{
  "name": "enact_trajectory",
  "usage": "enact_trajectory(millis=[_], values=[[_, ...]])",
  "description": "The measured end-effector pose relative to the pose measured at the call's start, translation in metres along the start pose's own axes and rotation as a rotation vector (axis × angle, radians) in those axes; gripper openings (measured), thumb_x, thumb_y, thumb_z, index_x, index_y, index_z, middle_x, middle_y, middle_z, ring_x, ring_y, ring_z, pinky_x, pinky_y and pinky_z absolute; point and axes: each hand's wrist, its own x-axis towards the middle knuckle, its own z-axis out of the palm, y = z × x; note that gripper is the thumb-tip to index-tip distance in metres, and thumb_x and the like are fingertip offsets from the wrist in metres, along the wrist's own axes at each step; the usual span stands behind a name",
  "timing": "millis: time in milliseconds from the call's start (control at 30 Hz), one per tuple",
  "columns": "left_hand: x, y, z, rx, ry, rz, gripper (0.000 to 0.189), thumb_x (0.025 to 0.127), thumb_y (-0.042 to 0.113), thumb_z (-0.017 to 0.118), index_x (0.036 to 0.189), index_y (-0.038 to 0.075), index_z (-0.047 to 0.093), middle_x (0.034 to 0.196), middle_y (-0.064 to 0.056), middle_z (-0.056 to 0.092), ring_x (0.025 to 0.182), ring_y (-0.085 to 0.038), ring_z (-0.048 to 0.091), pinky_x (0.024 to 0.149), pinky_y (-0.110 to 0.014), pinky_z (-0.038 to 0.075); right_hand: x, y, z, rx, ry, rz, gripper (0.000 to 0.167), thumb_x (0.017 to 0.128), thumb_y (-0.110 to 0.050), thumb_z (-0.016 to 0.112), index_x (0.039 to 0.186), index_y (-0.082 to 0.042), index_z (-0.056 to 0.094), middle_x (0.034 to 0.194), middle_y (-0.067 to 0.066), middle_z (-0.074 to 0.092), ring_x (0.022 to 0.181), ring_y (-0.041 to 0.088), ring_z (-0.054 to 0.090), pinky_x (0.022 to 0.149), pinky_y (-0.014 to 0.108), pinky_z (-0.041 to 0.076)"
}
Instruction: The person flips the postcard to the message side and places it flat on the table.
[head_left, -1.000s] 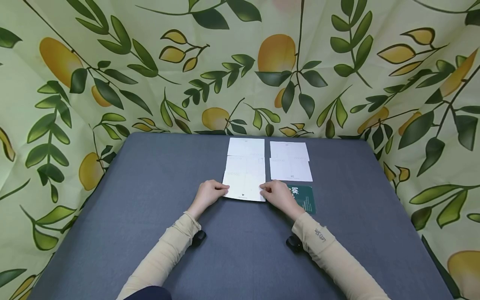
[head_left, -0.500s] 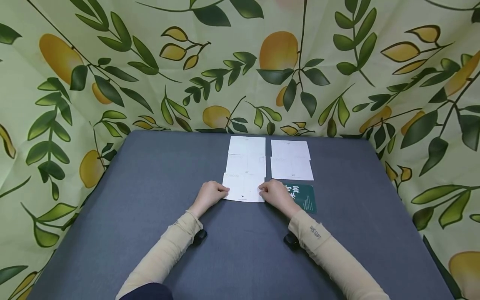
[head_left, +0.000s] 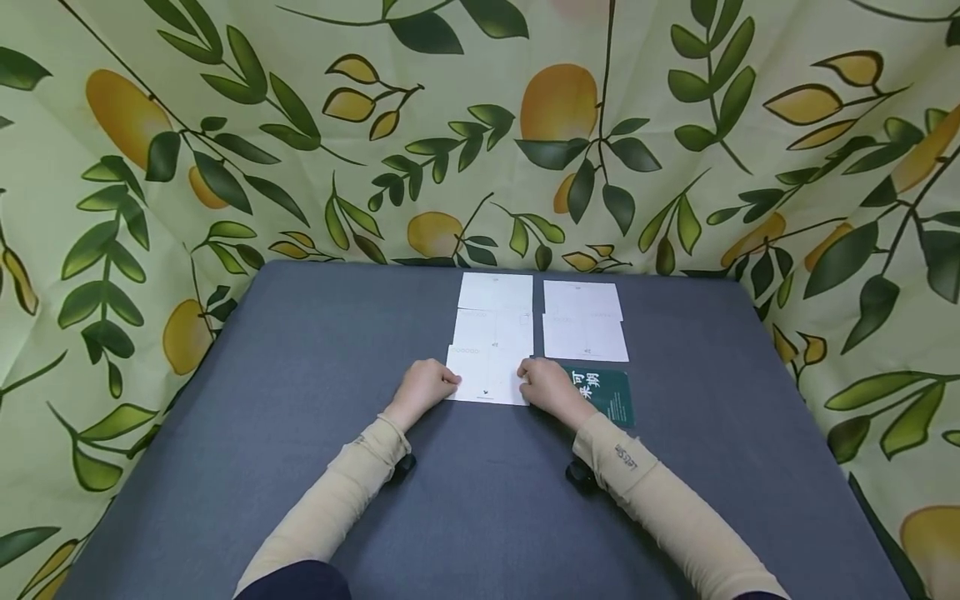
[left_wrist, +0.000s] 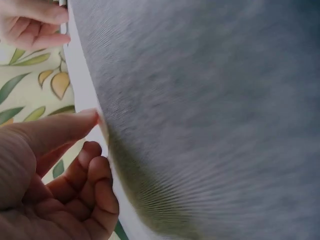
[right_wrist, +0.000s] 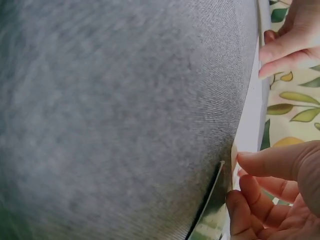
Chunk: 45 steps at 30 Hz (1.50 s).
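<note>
A white printed card [head_left: 486, 377] lies nearest the person in the left column on the table, its far edge meeting another white card [head_left: 493, 327]. The left hand [head_left: 425, 389] pinches its left edge between thumb and fingers. At the opposite edge, the right hand [head_left: 551, 389] holds the card the same way. In the left wrist view, the left thumb [left_wrist: 75, 125] touches the edge of the card. The right wrist view shows the right thumb [right_wrist: 265, 162] at the card's other edge. A green card [head_left: 606, 395] with white characters lies beside the right hand, partly covered by it.
Another white card [head_left: 497, 290] tops the left column. To the right, two more white cards [head_left: 581, 298] [head_left: 585, 337] lie one below the other. All rest on a grey-blue cloth-covered table [head_left: 315, 333]. A leaf-patterned curtain [head_left: 465, 142] hangs behind and at both sides.
The pinched white card has shifted slightly and its far edge now shows distinctly against the card behind. The right hand has moved a little left, baring more of the green card.
</note>
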Motion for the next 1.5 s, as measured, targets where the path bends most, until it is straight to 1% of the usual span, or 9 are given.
enact_trajectory(millis=[133, 400, 667, 833, 933, 1067, 1267, 1367, 1500], values=[[0.004, 0.001, -0.002, 0.001, -0.025, 0.0, 0.012, 0.077, 0.012, 0.067, 0.084, 0.01, 0.077, 0.081, -0.004, 0.074, 0.065, -0.012, 0.059, 0.058, -0.022, 0.044, 0.001, -0.001, -0.001, 0.003, -0.007, 0.004, 0.018, 0.082, -0.006, 0.061, 0.098, 0.0, 0.067, 0.081, 0.009, 0.064, 0.067, 0.016, 0.053, 0.063, 0.03, 0.048], [0.005, 0.022, -0.005, -0.042, -0.079, 0.059, 0.015, 0.084, 0.023, 0.065, 0.083, 0.011, 0.074, 0.07, 0.0, 0.066, 0.06, -0.008, 0.049, 0.056, -0.02, 0.039, -0.007, 0.004, -0.016, 0.089, 0.016, 0.015, 0.026, 0.087, -0.02, 0.063, 0.104, -0.001, 0.068, 0.068, 0.004, 0.053, 0.06, 0.014, 0.044, 0.053, 0.024, 0.033], [0.005, 0.058, 0.009, -0.244, -0.167, 0.123, 0.024, 0.09, 0.026, 0.058, 0.1, 0.008, 0.071, 0.083, -0.005, 0.066, 0.07, -0.012, 0.053, 0.06, -0.02, 0.041, -0.024, 0.035, -0.037, 0.134, 0.058, 0.018, 0.032, 0.089, -0.023, 0.061, 0.111, 0.0, 0.065, 0.075, 0.007, 0.056, 0.065, 0.017, 0.046, 0.055, 0.027, 0.037], [0.006, 0.077, 0.023, -0.408, -0.258, 0.077, 0.035, 0.095, 0.031, 0.05, 0.117, 0.006, 0.063, 0.109, -0.012, 0.065, 0.097, -0.023, 0.06, 0.079, -0.031, 0.048, -0.039, 0.051, -0.05, 0.139, 0.096, 0.075, 0.04, 0.09, -0.027, 0.06, 0.117, 0.002, 0.061, 0.097, 0.019, 0.059, 0.084, 0.028, 0.057, 0.07, 0.04, 0.05], [0.004, 0.085, 0.031, -0.527, -0.323, 0.016, 0.042, 0.098, 0.034, 0.045, 0.127, 0.006, 0.055, 0.118, -0.016, 0.061, 0.106, -0.027, 0.058, 0.089, -0.039, 0.047, -0.047, 0.059, -0.055, 0.155, 0.097, 0.123, 0.046, 0.09, -0.029, 0.059, 0.123, 0.004, 0.056, 0.111, 0.026, 0.055, 0.096, 0.036, 0.057, 0.078, 0.048, 0.05], [0.0, 0.092, 0.039, -0.67, -0.403, -0.06, 0.052, 0.1, 0.04, 0.036, 0.137, 0.004, 0.045, 0.124, -0.02, 0.056, 0.112, -0.031, 0.056, 0.097, -0.042, 0.045, -0.054, 0.072, -0.058, 0.167, 0.097, 0.173, 0.053, 0.091, -0.031, 0.058, 0.128, 0.006, 0.049, 0.118, 0.03, 0.049, 0.104, 0.04, 0.052, 0.082, 0.052, 0.048], [-0.003, 0.095, 0.047, -0.858, -0.513, -0.095, 0.073, 0.098, 0.055, 0.017, 0.147, 0.001, 0.022, 0.151, -0.02, 0.028, 0.139, -0.032, 0.032, 0.112, -0.039, 0.032, -0.065, 0.089, -0.064, 0.2, 0.08, 0.268, 0.068, 0.091, -0.037, 0.056, 0.138, 0.007, 0.035, 0.129, 0.034, 0.04, 0.115, 0.047, 0.043, 0.093, 0.061, 0.041], [-0.003, 0.095, 0.048, -0.958, -0.526, -0.105, 0.08, 0.095, 0.061, 0.012, 0.148, 0.002, 0.017, 0.155, -0.018, 0.017, 0.143, -0.034, 0.022, 0.115, -0.041, 0.026, -0.07, 0.095, -0.065, 0.253, 0.048, 0.31, 0.075, 0.092, -0.04, 0.054, 0.141, 0.009, 0.025, 0.136, 0.037, 0.034, 0.122, 0.05, 0.039, 0.097, 0.062, 0.038], [-0.002, 0.096, 0.048, -1.065, -0.526, -0.133, 0.083, 0.094, 0.063, 0.009, 0.148, 0.0, 0.015, 0.154, -0.025, 0.013, 0.143, -0.038, 0.017, 0.116, -0.045, 0.023, -0.076, 0.099, -0.063, 0.31, -0.003, 0.37, 0.081, 0.093, -0.043, 0.052, 0.143, 0.01, 0.017, 0.14, 0.037, 0.031, 0.127, 0.05, 0.036, 0.1, 0.06, 0.037]])
